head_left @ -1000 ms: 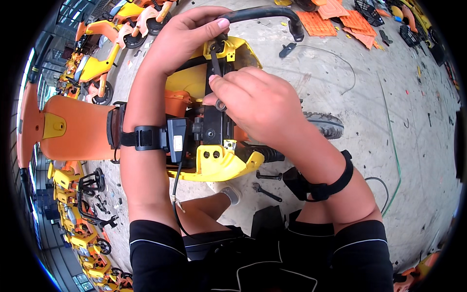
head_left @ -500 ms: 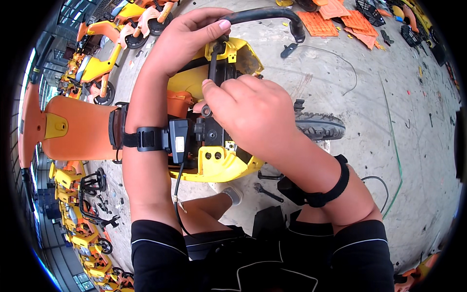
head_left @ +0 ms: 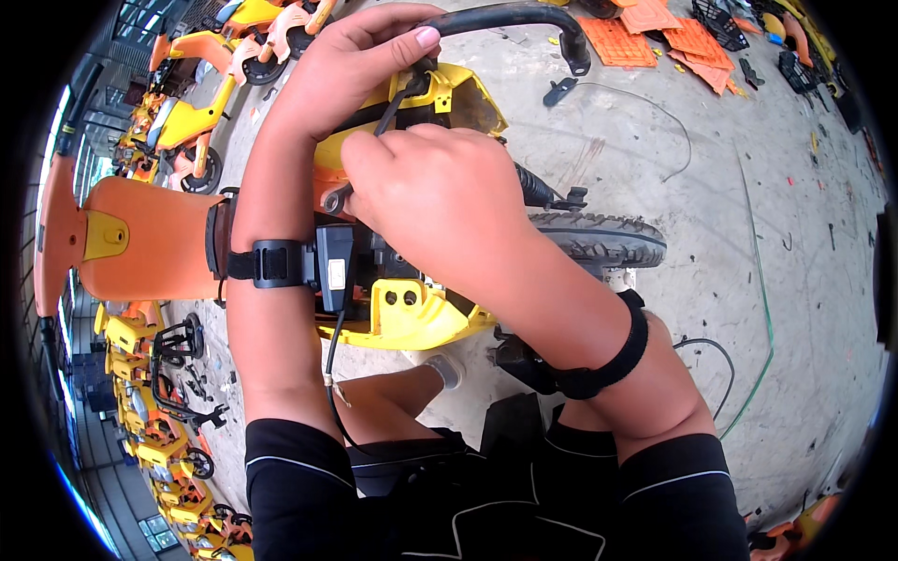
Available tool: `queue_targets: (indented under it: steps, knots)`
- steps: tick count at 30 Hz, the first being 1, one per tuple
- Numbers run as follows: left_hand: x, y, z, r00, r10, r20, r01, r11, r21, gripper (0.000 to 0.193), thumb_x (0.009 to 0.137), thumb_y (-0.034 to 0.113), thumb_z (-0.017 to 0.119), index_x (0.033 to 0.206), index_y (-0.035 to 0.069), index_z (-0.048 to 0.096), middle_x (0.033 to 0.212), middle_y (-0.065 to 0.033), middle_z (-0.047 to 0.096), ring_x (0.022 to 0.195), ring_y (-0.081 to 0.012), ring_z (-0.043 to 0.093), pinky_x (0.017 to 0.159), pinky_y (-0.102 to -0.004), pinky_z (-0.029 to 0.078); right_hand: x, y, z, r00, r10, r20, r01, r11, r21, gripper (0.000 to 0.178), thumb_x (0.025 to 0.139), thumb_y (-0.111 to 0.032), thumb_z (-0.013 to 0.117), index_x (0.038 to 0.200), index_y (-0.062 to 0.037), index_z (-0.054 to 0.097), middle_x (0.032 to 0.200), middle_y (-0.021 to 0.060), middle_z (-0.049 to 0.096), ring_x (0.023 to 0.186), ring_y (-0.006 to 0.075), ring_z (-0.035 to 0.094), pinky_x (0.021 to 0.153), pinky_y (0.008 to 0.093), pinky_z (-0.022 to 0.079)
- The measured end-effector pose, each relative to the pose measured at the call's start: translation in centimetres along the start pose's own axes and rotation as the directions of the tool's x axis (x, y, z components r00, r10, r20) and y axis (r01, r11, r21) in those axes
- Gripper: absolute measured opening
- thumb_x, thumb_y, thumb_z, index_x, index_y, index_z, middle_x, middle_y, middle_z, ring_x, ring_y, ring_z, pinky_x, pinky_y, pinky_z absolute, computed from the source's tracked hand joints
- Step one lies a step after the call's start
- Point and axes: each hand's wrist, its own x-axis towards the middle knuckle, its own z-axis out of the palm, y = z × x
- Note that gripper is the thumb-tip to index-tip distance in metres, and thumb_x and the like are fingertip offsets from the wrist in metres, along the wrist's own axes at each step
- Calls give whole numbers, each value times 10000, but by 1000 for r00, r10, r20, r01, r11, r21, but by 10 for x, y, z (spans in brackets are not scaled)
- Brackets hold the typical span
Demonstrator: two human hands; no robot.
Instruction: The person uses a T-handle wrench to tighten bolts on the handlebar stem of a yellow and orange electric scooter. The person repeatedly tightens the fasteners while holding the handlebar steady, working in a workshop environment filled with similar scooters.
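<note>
My left hand [head_left: 360, 70] is closed around one end of a black curved tubular bar [head_left: 510, 13], whose other end reaches right and bends down. Below it, my right hand [head_left: 435, 192] makes a fist around a wrench. Only the ring end of the wrench [head_left: 337, 199] shows beside the thumb; the rest is hidden by the fingers. Both hands are over the rear of an electric scooter with yellow body panels [head_left: 412, 316]. My right fist covers much of its black middle frame. The scooter's rear tyre [head_left: 608, 240] sticks out to the right.
An orange front panel [head_left: 150, 238] of the scooter is at the left. More scooters [head_left: 168, 439] stand in rows along the left side. Orange panels [head_left: 617, 42] and a black crate [head_left: 718, 26] lie at the far right. A thin cable [head_left: 645, 98] and a green line [head_left: 762, 299] cross the concrete floor.
My right hand has swung left with the wrench, and its ring end now sits farther left and slightly higher. My left hand keeps its grip on the bar.
</note>
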Motion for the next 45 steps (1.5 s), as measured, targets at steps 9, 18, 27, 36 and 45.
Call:
queue_targets:
  steps: [9, 18, 27, 36, 45]
  knots:
    - [1, 0, -2, 1000, 7, -3, -7, 1000, 9, 406, 989, 313, 690, 1313, 70, 666, 1039, -59, 727, 1043, -135, 647, 947, -292, 495, 3, 2, 1, 999, 4, 47, -4, 1000, 14, 166, 753, -188, 731, 771, -81, 606, 654, 60, 659, 657, 225, 692, 567, 360, 527]
    - [2, -5, -9, 993, 112, 42, -114, 993, 28, 403, 996, 306, 680, 1294, 35, 671, 1060, -56, 710, 1020, -136, 647, 922, -288, 504, 8, 57, -36, 788, 576, 215, -531, 461, 711, 298, 948, -287, 745, 1006, -2, 679, 739, 65, 704, 681, 109, 661, 606, 253, 531]
    - [4, -9, -8, 995, 98, 22, -98, 995, 1, 423, 988, 316, 693, 1305, 37, 664, 1050, -45, 699, 1009, -123, 637, 916, -276, 500, 15, 89, -24, 706, 646, 289, -431, 67, 900, 326, 993, -287, 691, 1060, 28, 639, 876, 134, 716, 752, 162, 698, 638, 255, 567]
    - [0, -6, -9, 995, 90, 41, -90, 996, -11, 428, 985, 315, 695, 1311, 40, 662, 1062, -39, 700, 1014, -119, 637, 902, -276, 511, -4, 56, -24, 869, 494, 22, -356, 594, 721, 207, 943, -197, 761, 1008, -11, 699, 842, 45, 731, 726, 101, 687, 617, 247, 558]
    - [0, -6, -7, 997, 74, 27, -72, 996, -60, 404, 983, 299, 699, 1296, 44, 674, 1064, -48, 707, 1027, -120, 648, 918, -282, 524, -15, 34, -18, 989, -23, -148, 31, 998, 54, 333, 751, -246, 869, 991, -72, 717, 832, 50, 724, 739, 226, 703, 638, 316, 558]
